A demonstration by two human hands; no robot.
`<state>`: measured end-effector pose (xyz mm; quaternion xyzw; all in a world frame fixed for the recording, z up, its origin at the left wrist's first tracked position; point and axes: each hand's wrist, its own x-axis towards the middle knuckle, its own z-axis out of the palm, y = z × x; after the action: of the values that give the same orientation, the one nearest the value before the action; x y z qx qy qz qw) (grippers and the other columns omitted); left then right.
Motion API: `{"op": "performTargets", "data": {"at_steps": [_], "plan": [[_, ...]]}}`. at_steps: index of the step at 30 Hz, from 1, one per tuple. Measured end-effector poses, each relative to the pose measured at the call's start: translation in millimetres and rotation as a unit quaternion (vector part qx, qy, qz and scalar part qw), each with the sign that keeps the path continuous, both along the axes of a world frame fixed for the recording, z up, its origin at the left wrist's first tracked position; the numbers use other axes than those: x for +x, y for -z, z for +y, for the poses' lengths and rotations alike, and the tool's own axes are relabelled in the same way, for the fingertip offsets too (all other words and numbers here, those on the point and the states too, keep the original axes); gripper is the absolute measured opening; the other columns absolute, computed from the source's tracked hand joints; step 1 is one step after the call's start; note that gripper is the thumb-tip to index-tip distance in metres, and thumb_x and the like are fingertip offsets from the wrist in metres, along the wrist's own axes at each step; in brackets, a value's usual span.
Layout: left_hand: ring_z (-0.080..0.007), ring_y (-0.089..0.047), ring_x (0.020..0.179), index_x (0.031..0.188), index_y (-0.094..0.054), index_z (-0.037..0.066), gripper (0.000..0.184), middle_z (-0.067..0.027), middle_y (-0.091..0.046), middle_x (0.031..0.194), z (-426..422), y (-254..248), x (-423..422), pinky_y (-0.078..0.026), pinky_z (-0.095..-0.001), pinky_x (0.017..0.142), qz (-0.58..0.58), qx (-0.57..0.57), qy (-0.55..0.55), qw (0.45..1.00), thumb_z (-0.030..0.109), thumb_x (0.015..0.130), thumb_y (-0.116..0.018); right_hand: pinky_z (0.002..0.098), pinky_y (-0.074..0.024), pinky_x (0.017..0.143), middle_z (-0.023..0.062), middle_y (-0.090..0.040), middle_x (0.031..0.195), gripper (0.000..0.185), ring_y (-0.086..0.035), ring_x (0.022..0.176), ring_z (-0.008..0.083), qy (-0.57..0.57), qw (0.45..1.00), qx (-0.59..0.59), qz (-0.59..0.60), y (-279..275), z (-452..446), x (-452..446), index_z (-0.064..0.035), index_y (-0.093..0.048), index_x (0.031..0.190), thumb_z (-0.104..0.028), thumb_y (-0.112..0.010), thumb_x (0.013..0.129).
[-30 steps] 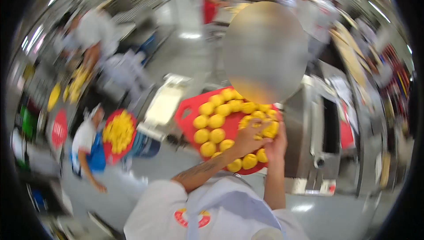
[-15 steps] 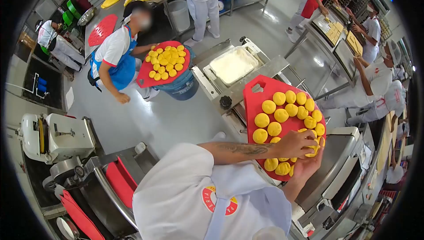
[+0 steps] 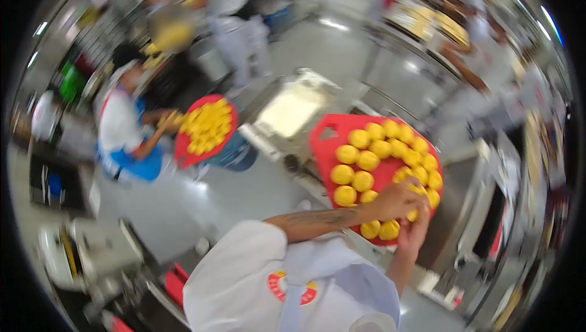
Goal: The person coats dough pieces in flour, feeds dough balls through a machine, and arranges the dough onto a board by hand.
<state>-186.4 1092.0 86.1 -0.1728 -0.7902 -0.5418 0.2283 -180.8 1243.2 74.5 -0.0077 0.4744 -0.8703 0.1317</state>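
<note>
A red board (image 3: 329, 125) with a cut-out handle bears many round yellow dough balls (image 3: 345, 196), arranged in curving rows. My left hand (image 3: 395, 201), on the tattooed arm, reaches across the board with its fingers curled over yellow dough near the right edge. Against the same dough, from below and the right, my right hand (image 3: 415, 229) has its fingers closed. The fingers of both hands almost meet, and they partly hide the dough between them. Motion blurs the fine detail.
At left, a co-worker in a blue apron (image 3: 143, 164) handles dough beside another red board (image 3: 183, 156) over a blue bin (image 3: 241, 156). A white tray (image 3: 293, 109) lies beyond my board. Metal equipment (image 3: 455, 200) borders its right side. Other people work at tables behind.
The view has swung, shifting my board slightly left in the picture. The co-worker's lowered arm has come up, and both their hands are now at the other board. My hands remain at the dough.
</note>
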Motion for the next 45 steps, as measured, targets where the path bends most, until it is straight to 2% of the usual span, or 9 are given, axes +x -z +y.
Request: {"op": "performTargets", "data": {"at_steps": [4,8,13,22,29,32,37,40,45], "plan": [[-0.0292,-0.064,0.103,0.108,-0.071,0.015,0.021,-0.0110,-0.061,0.119,-6,-4,9,-0.055,-0.0395,0.086,-0.150,0.104,0.088,0.979,0.026,0.091,-0.064,0.0434,-0.0511,0.097,0.0089,-0.056,0.134,0.042,-0.056,0.123,0.0234,0.137,0.984,-0.006,-0.114,-22,11,17,-0.0118,-0.048,0.137,-0.034,-0.054,0.103],[-0.0266,-0.063,0.107,0.113,-0.066,0.011,0.023,-0.0106,-0.063,0.118,-29,5,3,-0.056,-0.0379,0.087,-0.413,0.492,0.174,0.746,0.026,0.096,-0.061,0.0372,-0.0585,0.085,0.0103,-0.063,0.118,0.036,-0.065,0.107,0.0254,0.177,0.942,-0.255,-0.130,-47,65,13,-0.0084,-0.052,0.131,-0.033,-0.049,0.105],[-0.0235,-0.062,0.113,0.118,-0.060,0.008,0.026,-0.0104,-0.062,0.121,-79,24,30,-0.059,-0.0347,0.085,-0.490,0.632,0.203,0.565,0.027,0.100,-0.060,0.0325,-0.0617,0.058,0.0132,-0.064,0.116,0.042,-0.071,0.088,0.0292,0.447,0.879,0.066,0.152,-145,142,-4,-0.0043,-0.049,0.133,-0.015,-0.065,0.096],[-0.0239,-0.064,0.105,0.141,-0.049,0.005,0.044,-0.0155,-0.060,0.124,-7,-56,26,-0.060,-0.0346,0.076,-0.414,0.440,0.236,0.762,0.013,0.098,-0.059,0.0448,-0.0329,0.113,0.0313,-0.052,0.138,0.066,-0.047,0.130,0.0472,0.432,0.544,0.656,0.294,-111,288,-153,0.0059,-0.053,0.133,-0.050,-0.055,0.098],[-0.0341,-0.035,0.145,0.149,-0.036,-0.003,0.054,-0.0202,-0.041,0.152,83,-81,-2,-0.027,-0.0501,0.120,-0.129,0.111,0.151,0.974,0.017,0.100,-0.049,0.0369,-0.0402,0.108,0.0177,-0.056,0.138,0.057,-0.054,0.128,0.0277,0.088,0.852,0.448,0.255,-98,80,4,-0.0041,-0.054,0.137,-0.013,-0.075,0.085],[-0.0295,-0.024,0.150,0.153,-0.032,0.002,0.055,-0.0137,-0.028,0.161,92,-75,-21,-0.020,-0.0467,0.122,-0.153,0.280,0.204,0.926,0.024,0.104,-0.045,0.0336,-0.0468,0.102,0.0132,-0.058,0.135,0.065,-0.059,0.120,0.0190,0.170,0.909,0.337,0.176,-98,109,-14,-0.0040,-0.047,0.144,-0.011,-0.076,0.086],[-0.0252,-0.041,0.139,0.147,-0.043,0.003,0.052,-0.0112,-0.043,0.151,19,-29,-41,-0.033,-0.0419,0.113,-0.265,0.378,0.086,0.883,0.033,0.105,-0.046,0.0295,-0.0547,0.085,0.0115,-0.066,0.117,0.042,-0.065,0.100,0.0162,0.530,0.696,0.371,0.313,-160,229,-49,-0.0010,-0.058,0.131,-0.015,-0.071,0.094],[-0.0225,-0.055,0.125,0.139,-0.053,0.002,0.049,-0.0108,-0.058,0.136,-33,-8,-45,-0.044,-0.0393,0.104,-0.288,0.287,-0.023,0.913,0.037,0.104,-0.049,0.0411,-0.0431,0.104,0.0214,-0.059,0.134,0.048,-0.055,0.128,0.0313,0.297,0.475,0.775,0.293,-120,305,-70,-0.0049,-0.060,0.133,-0.027,-0.071,0.092],[-0.0280,-0.065,0.100,0.120,-0.066,-0.002,0.054,-0.0143,-0.070,0.101,-41,27,-55,-0.051,-0.0431,0.089,-0.209,-0.172,-0.202,0.941,0.046,0.094,-0.063,0.0411,-0.0414,0.106,0.0169,-0.057,0.134,0.044,-0.053,0.127,0.0322,0.364,0.594,0.677,0.238,-126,236,-25,-0.0059,-0.065,0.128,-0.029,-0.072,0.091]]}}
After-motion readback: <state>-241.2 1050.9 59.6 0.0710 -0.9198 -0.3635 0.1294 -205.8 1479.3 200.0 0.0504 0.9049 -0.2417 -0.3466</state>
